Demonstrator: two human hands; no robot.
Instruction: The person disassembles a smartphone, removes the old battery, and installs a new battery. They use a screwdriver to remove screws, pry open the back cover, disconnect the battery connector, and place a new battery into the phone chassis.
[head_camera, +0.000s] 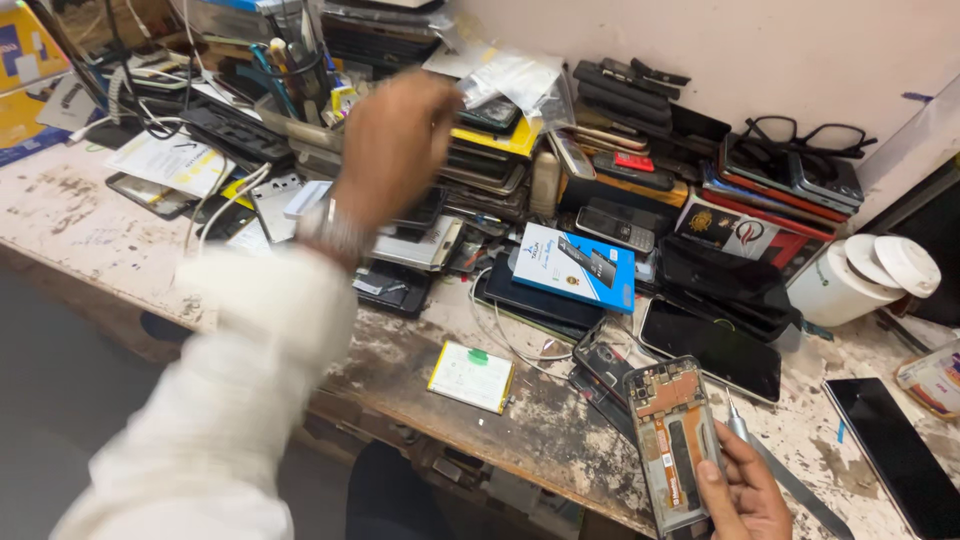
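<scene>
Left sleeve: white sleeve (215, 410) fills the 7 o'clock corner, closest to the lens, running up to a metal wristwatch (333, 232).
Left hand: left hand (397, 135) is raised and motion-blurred at 11 o'clock, fingers curled toward a clear plastic bag (510, 78) at 12 o'clock; whether it actually grips the bag cannot be told.
Right hand: right hand (745, 495) sits at 5 o'clock, closed around the lower end of an opened phone (673, 440), thumb pressed on its face.
Opened phone: back cover off, copper-coloured parts and a dark battery bay exposed, held upright just above the surface (560, 430).
Tool: slim metal screwdriver (740, 432) stands just beside the right hand's fingers, touching them.
Near the phone: white flat battery (471, 376) with a green tab lies at 6 o'clock; black phone (712, 350) lies screen-up just above the opened phone.
Middle: blue box (578, 264) rests on a dark handset near the centre.
Right edge: white tape roll holder (850, 280) at 3 o'clock; dark glass panel (900, 455) at 4 o'clock.
Back: stacked phones (780, 180) with black spectacles (810, 135) at 2 o'clock.
</scene>
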